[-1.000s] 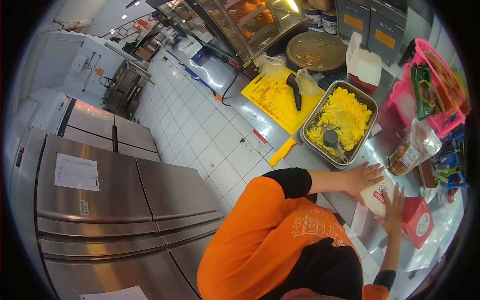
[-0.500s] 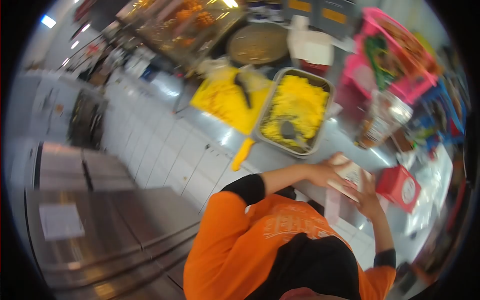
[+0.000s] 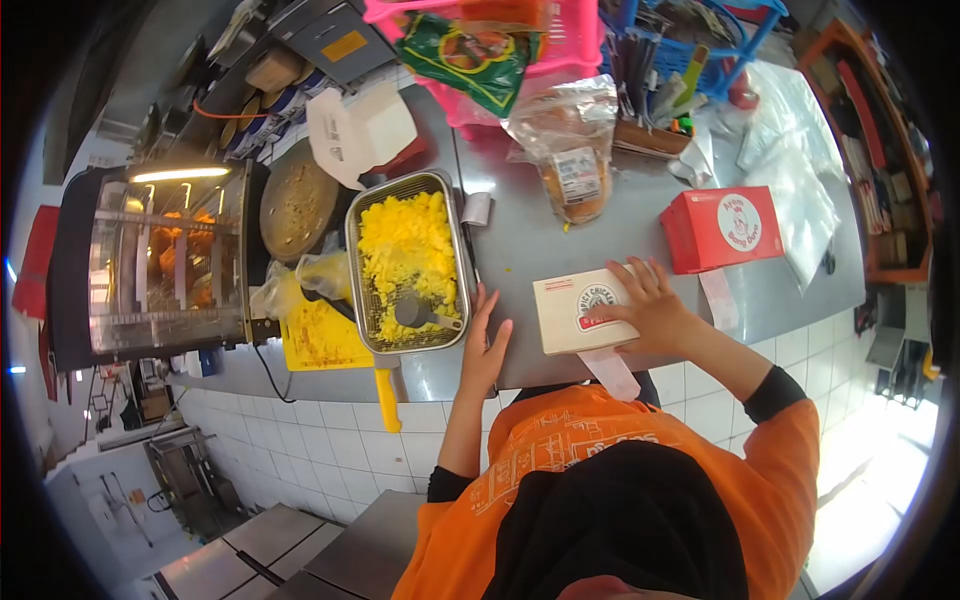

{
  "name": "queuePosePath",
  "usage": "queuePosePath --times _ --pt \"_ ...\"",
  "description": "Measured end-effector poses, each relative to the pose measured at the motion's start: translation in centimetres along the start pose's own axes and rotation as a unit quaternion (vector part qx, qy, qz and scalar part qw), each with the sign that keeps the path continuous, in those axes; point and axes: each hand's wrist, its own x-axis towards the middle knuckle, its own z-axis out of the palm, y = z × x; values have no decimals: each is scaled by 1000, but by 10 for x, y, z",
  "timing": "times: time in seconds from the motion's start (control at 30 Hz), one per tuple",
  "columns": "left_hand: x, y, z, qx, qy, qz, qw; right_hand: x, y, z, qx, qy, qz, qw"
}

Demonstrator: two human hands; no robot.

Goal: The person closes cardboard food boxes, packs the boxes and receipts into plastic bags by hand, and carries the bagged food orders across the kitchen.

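A white cardboard food box (image 3: 572, 312) with "Spicy Chicken" printed on its lid sits near the table's front edge. My right hand (image 3: 655, 308) grips its right end, thumb across the lid and fingers spread towards the far corner. From under the box's front side a paper slip (image 3: 610, 374) hangs down. My left hand (image 3: 487, 345) is apart from the box, its fingers stretched out and holding nothing. Beside it stands a metal tray (image 3: 462, 250) of yellow, crumbly food (image 3: 408, 240), with a dark-headed scoop (image 3: 412, 310) lying in it.
A red box (image 3: 722, 228) stands to the right on the metal table (image 3: 510, 240). Behind are bagged bread (image 3: 578, 165), a pink basket (image 3: 575, 62) and a blue basket (image 3: 740, 62). At left are an opened white box (image 3: 360, 130), a yellow-handled knife (image 3: 388, 400) and a lit display warmer (image 3: 165, 260).
The view has swung right and steadied. My left hand has come off the white box and moved left, fingers now outstretched; my right hand stays on the box, which now lies on the table.
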Motion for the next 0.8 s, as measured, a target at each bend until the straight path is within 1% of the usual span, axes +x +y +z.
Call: queuePosePath --times 0.07,0.1,0.13,0.17,0.23,0.27,0.33,0.37,0.43,0.47,0.57,0.6,0.7,0.73,0.8 --pt "-5 0 2 -80 -13 -41 996 17 -6 9 10 -12 6 1000" --pt "-4 1 5 -117 -17 -58 991 26 -15 8 0 -4 -27 1000" --pt "-5 -2 9 -91 5 -37 995 37 -27 6 -11 6 -59 998" --pt "-4 2 11 -95 15 -39 995 45 -35 4 -21 15 -91 996" --pt "-4 11 16 -104 38 -50 993 54 -38 16 -3 10 -88 996" --pt "-5 9 21 -65 49 -41 996 56 -39 23 7 5 -88 996" --pt "-3 4 33 15 72 -21 997 61 -36 27 -14 -12 -99 995" --pt "-4 3 37 18 86 -11 996 65 -33 27 -25 -19 -104 994" --pt "-6 9 50 20 117 10 993 74 -20 24 14 9 -117 993" --pt "-9 9 56 -6 148 18 989 78 -13 24 34 18 -125 991" --pt "-25 10 74 138 157 94 973 90 3 21 37 56 -115 991" --pt "-27 9 78 159 120 129 971 95 6 19 32 56 -116 991" --pt "-28 8 85 183 22 190 964 105 11 15 6 40 -162 986" --pt "-26 3 86 205 20 209 956 106 11 12 11 31 -165 986" --pt "-26 -1 86 213 34 212 953 106 10 6 20 14 -169 985"
